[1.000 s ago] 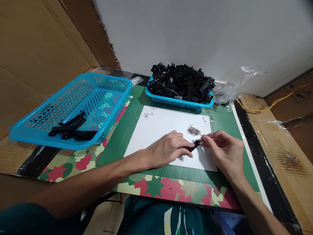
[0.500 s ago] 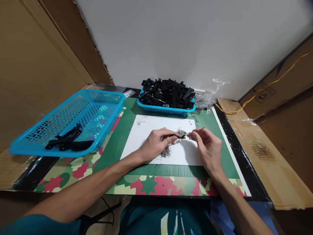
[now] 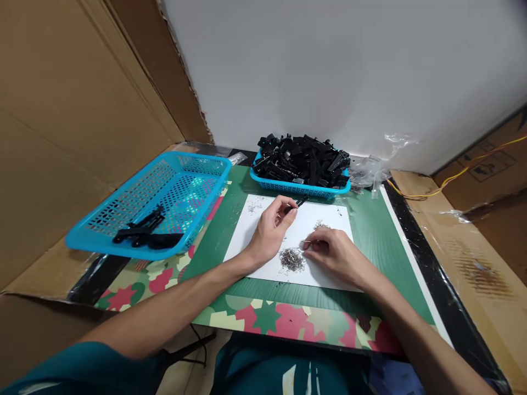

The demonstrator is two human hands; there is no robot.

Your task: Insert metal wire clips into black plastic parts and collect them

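My left hand (image 3: 275, 225) is closed on a small black clip (image 3: 302, 202), whose end sticks out past the fingertips over the white sheet (image 3: 239, 236). My right hand (image 3: 329, 247) is low over the sheet, its fingers pinched on a thin tool or wire (image 3: 305, 241) too small to name. Beside its fingertips lies a pile of small metal springs (image 3: 292, 259). A second pile (image 3: 321, 225) shows partly behind the right hand.
A blue basket heaped with black clips (image 3: 302, 159) stands at the back. To the left, a larger blue basket (image 3: 160, 178) holds several black pieces (image 3: 144, 229). Cardboard walls (image 3: 82, 99) flank the green mat (image 3: 374, 247); crumpled clear plastic (image 3: 368, 171) lies back right.
The view has shifted, so everything sits further right. My left hand has raised the clip and tilted it away; my right hand has left the clip's end and come down beside the near pile.
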